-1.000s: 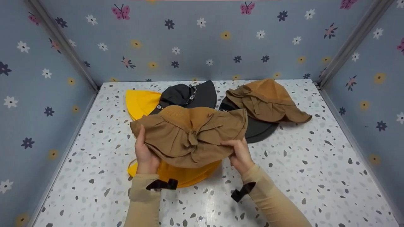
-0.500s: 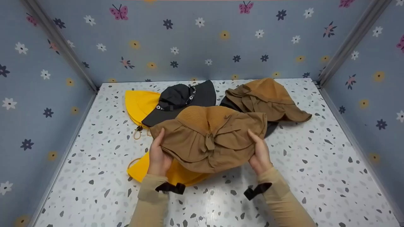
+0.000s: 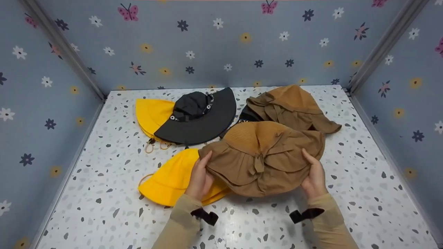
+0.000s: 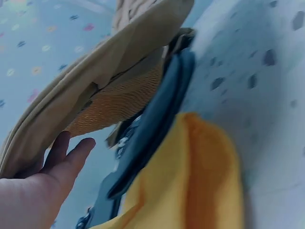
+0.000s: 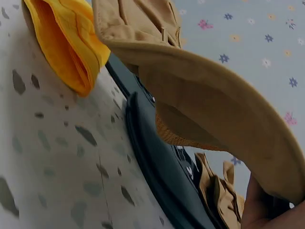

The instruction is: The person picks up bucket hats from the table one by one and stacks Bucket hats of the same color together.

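Between both hands a brown sun hat, with a tan ribbed crown and a bow on its wide brim, is held above the table. My left hand grips the brim at its left side, thumb on top and fingers below. At the right side of the brim my right hand grips it the same way. In the left wrist view, fingers show under the brim. Beneath and left of the held hat lies a yellow hat, partly covered by it. The right wrist view shows the held hat's brim underside.
At the back left a black hat overlaps another yellow hat with a cord. A second brown hat lies at the back right over a black hat, mostly hidden. Flower-patterned walls enclose the speckled table.
Both hands have carried the brown sun hat to the right and slightly nearer. The black hat at the left and the front yellow hat are more exposed; the right-hand black hat is more covered.
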Demonstrator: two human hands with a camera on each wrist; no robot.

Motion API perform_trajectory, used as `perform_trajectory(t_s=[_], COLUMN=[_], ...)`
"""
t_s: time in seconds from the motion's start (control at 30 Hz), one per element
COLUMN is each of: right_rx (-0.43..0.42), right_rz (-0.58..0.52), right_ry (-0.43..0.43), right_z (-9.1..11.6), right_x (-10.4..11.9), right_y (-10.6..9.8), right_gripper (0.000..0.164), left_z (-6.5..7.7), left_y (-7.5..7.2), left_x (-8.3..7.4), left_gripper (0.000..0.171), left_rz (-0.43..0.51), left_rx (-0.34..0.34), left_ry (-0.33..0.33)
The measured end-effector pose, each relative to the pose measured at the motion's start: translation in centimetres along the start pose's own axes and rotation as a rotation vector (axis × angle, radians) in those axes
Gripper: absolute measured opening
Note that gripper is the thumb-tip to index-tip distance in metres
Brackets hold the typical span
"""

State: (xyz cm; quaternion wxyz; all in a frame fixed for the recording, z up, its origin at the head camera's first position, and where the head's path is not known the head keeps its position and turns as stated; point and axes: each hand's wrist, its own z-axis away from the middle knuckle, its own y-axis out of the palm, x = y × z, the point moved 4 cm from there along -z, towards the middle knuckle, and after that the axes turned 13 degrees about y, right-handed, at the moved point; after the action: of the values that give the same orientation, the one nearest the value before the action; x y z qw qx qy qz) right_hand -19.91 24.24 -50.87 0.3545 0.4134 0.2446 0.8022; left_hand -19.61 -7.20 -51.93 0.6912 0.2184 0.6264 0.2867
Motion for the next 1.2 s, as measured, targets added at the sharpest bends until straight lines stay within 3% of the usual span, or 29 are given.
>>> perform_trajectory(t_s=[0.13, 0.33, 0.47, 0.67, 0.87, 1.07, 1.2], right_rx=[0.043, 0.099, 0.078, 0.087, 0.108, 0.057, -0.066], right_rz=[-0.023, -0.065, -0.097, -0.118, -0.140, -0.106, -0.030], right_ry=[-0.057, -0.078, -0.074, -0.072, -0.053, -0.043, -0.017], right_z=[0.9, 2.1, 2.8, 3.3, 3.4, 3.4, 3.4], right_x=[1.1, 2.3, 2.6, 2.5, 2.0, 1.4, 1.0], right_y=[-1.7, -4.1, -5.8, -7.7, -8.8, -9.4, -9.9], right_gripper=[0.039, 0.036, 0.028, 0.025, 0.026, 0.029, 0.030], left_z=[0.3, 0.6, 0.6, 0.4, 0.3, 0.1, 0.0], left_y=[0.6, 0.6, 0.4, 0.1, -0.1, -0.4, -0.7], left_x=[1.3, 2.5, 2.9, 3.2, 2.9, 1.7, 0.9], left_gripper=[0.049, 0.048, 0.043, 0.023, 0.020, 0.020, 0.019], left_rz=[-0.112, -0.428, -0.600, -0.721, -0.864, -1.170, -1.270], left_rx=[0.058, 0.122, 0.134, 0.141, 0.190, 0.285, 0.319], left_ry=[-0.018, -0.036, -0.057, -0.056, -0.021, 0.052, 0.095])
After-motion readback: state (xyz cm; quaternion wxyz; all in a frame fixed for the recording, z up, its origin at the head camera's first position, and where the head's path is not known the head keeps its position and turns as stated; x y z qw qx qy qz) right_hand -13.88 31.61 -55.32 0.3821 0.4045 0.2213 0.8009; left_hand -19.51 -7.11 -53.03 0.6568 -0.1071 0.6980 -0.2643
